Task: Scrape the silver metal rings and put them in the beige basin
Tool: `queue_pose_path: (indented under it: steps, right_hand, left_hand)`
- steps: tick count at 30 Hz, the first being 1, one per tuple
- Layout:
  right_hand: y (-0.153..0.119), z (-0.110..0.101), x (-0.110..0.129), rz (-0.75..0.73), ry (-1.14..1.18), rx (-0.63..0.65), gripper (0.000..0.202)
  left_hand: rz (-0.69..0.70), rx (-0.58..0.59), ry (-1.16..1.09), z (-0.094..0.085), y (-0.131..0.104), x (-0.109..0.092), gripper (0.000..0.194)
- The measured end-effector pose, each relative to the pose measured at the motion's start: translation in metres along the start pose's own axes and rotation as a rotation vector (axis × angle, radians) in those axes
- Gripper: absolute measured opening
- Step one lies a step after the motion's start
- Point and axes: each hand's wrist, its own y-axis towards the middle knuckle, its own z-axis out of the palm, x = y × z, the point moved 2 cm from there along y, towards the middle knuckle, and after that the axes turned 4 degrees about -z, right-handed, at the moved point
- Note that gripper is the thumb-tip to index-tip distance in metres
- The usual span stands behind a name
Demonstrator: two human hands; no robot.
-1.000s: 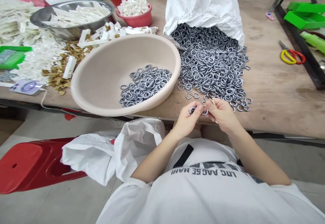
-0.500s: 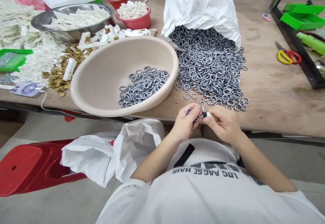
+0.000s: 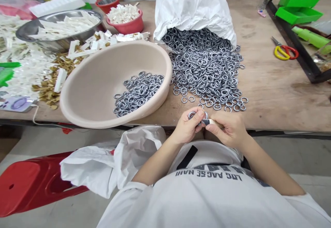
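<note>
Head view. I identify the left hand [image 3: 186,128] as closed, thumb against fingers, gripping grey rings [image 3: 191,114] just above the front edge of the table [image 3: 261,97]. The right hand [image 3: 231,128] is closed on a slim implement [image 3: 206,121] with a dark, flat end and a pale part, directed at the rings. I judge that the left grip steadies the rings while the right pinch gives fine control of the implement.

The white bag [image 3: 193,7] lies with its mouth toward the wearer, so the ring pile [image 3: 207,69] spreads within easy reach of both hands. The beige basin [image 3: 63,100] stands beside the pile, on the left-hand side; its own batch of rings [image 3: 141,92] rests toward its near right side, probably because the basin tips that way. The scissors [image 3: 286,52] lie well apart, on the right.

Visibility limits: the fingers cover part of the held rings, so I cannot count them. The right palm hides the rest of the implement; I cannot confirm its type, nor whether its end touches a ring. The bag's top and the green tray [image 3: 7,73] are cut off by the frame.
</note>
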Motion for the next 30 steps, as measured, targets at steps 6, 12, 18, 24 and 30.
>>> queue_pose_path:
  steps: [6,12,18,24,30]
  right_hand:
    - [-0.001,-0.003,0.006,-0.025,0.042,-0.032,0.032]
    - [-0.002,0.000,0.010,-0.048,0.077,-0.015,0.033]
    - [-0.002,0.011,0.007,0.009,0.176,0.034,0.026]
    - [0.002,0.021,0.001,0.046,0.242,0.041,0.027]
    - [0.006,0.017,0.004,0.112,0.217,-0.040,0.027]
  left_hand:
    - [0.011,0.043,-0.012,0.002,-0.003,0.001,0.035]
    - [0.035,0.048,-0.015,-0.001,-0.012,0.002,0.033]
    - [-0.009,0.027,-0.078,-0.013,-0.018,0.002,0.032]
    - [-0.063,0.170,-0.162,-0.011,-0.033,0.009,0.034]
    - [-0.036,0.153,-0.202,-0.013,-0.035,0.001,0.036]
